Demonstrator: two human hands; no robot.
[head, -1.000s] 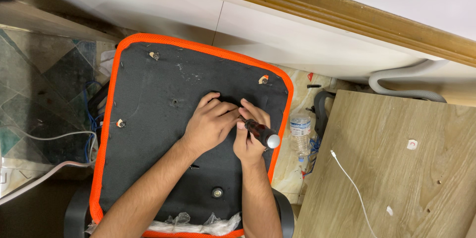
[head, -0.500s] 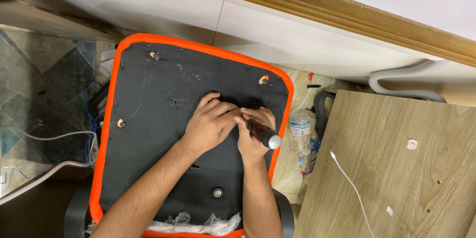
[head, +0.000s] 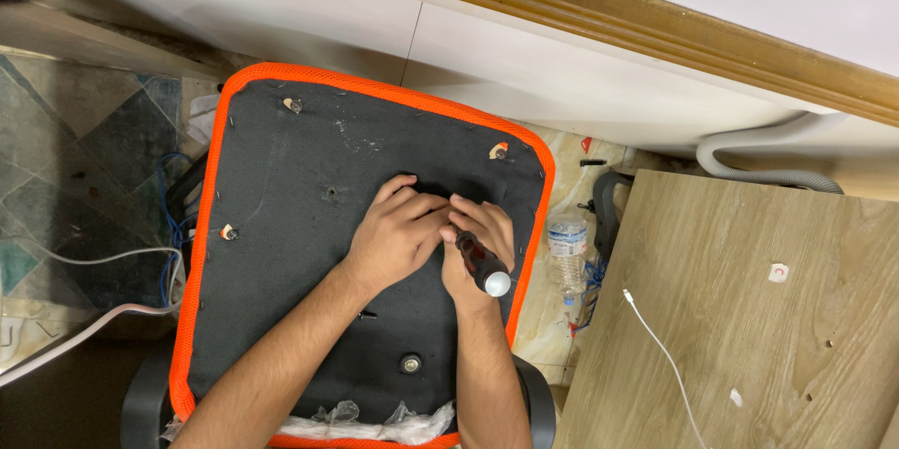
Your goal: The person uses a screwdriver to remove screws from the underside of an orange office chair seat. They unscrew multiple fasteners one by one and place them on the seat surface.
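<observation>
Your right hand (head: 476,248) is closing its grip around the screwdriver (head: 482,264), tilted against the black underside of the orange-edged seat (head: 281,224). Your left hand (head: 393,232) is pressing beside it, fingers curled. A wooden board (head: 749,318) is lying on the tiled floor (head: 66,159) nearby.
</observation>
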